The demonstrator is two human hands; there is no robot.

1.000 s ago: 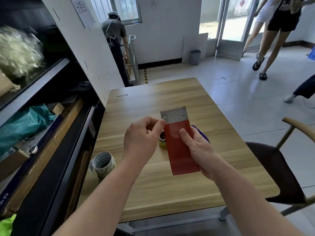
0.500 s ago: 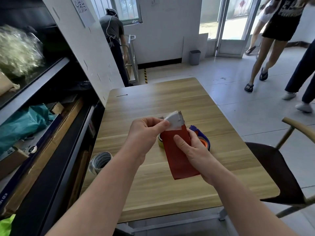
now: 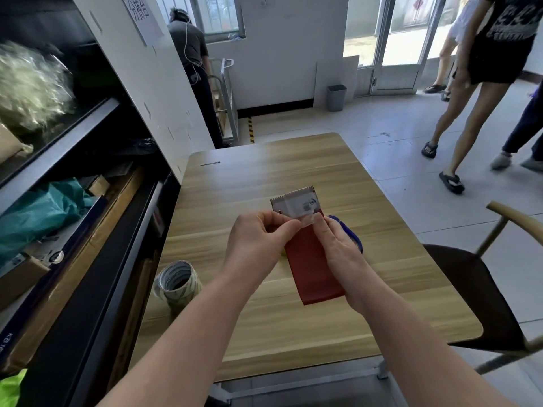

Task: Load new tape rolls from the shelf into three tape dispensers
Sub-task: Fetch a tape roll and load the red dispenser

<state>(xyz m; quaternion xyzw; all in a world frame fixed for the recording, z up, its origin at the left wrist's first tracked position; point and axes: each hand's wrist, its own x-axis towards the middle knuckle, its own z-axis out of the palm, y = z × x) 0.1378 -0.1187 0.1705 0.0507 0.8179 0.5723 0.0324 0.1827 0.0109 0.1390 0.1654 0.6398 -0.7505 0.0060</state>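
Red tape dispenser [image 3: 316, 268], serrated metal blade [image 3: 295, 202] at far end; clear tape rolls [image 3: 177, 282] stacked upright leftward.

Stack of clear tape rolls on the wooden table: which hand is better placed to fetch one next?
Likely the left hand: the stack of clear tape rolls stands beside its forearm; the right hand holds the red tape dispenser.

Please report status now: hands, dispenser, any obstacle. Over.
Left hand, right hand: both grip red dispenser. Clear tape end lies at its toothed blade. Spare tape rolls stand apart at left; nothing in the way.
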